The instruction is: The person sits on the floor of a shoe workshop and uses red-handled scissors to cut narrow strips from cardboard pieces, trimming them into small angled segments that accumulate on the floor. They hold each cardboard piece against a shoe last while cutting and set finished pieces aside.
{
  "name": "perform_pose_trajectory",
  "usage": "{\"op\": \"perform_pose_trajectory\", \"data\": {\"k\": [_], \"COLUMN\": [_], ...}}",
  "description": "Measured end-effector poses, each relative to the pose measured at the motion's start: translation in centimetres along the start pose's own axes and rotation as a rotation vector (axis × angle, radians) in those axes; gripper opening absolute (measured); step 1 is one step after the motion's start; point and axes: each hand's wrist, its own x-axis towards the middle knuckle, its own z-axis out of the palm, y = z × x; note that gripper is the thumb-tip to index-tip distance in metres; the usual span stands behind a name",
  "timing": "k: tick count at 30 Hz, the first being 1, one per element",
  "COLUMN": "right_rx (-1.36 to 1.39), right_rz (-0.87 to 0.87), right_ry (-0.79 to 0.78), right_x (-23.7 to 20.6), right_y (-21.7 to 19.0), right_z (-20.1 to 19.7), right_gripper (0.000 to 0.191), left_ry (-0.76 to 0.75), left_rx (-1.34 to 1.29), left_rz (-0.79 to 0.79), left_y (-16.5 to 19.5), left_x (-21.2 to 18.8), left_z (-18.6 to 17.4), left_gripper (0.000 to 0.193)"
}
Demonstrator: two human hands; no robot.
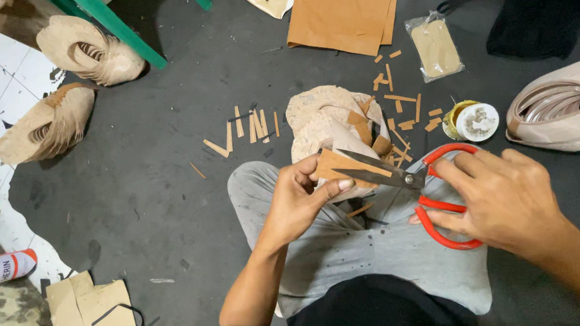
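Note:
My left hand (298, 200) pinches a small tan leather piece (343, 165) above my bent knee in grey trousers (365, 248). My right hand (503, 196) grips red-handled scissors (444, 213); their dark blades (370, 176) lie across the tan piece, slightly parted. Just behind the piece sits a pale shoe upper (323, 118) with brown scraps on it. Thin tan offcut strips (248, 127) lie scattered on the dark floor mat (168, 176) ahead of me.
Brown sheet material (342, 15) and a bagged pale block (434, 50) lie at the top. A small round tin (470, 120) and stacked shoe uppers (562, 106) are right. More stacks of uppers (85, 53) rest left, by a green chair leg (104, 14). Card scraps (90, 302) sit near left.

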Motion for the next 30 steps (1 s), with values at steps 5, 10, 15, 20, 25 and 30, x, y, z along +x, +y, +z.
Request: {"op": "perform_pose_trajectory", "data": {"k": [5, 10, 15, 20, 25, 30], "right_rx": [-0.023, 0.115, 0.142, 0.542, 1.562, 1.551], "right_rz": [-0.019, -0.014, -0.014, 0.089, 0.510, 0.204], "right_ry": [0.041, 0.027, -0.074, 0.185, 0.187, 0.056], "right_x": [0.9, 1.1, 0.9, 0.9, 1.7, 1.6], "right_y": [-0.7, -0.6, -0.1, -1.1, -3.1, -0.4], "right_z": [-0.7, -0.7, 0.2, 1.4, 3.3, 3.1], "right_gripper": [0.072, 0.069, 0.064, 0.045, 0.026, 0.023], "left_ry": [-0.033, -0.021, -0.028, 0.045, 0.093, 0.307], "left_rx": [0.028, 0.003, -0.001, -0.164, -0.448, 0.044], "left_rz": [0.005, 0.016, -0.013, 0.021, 0.018, 0.298], "left_y": [-0.4, -0.2, -0.3, -1.7, -4.2, -2.0], "left_x": [-0.2, -0.2, 0.1, 0.2, 0.5, -0.2], "left_z": [0.8, 0.9, 0.6, 0.9, 4.1, 2.1], "left_gripper": [0.026, 0.026, 0.026, 0.026, 0.042, 0.059]}}
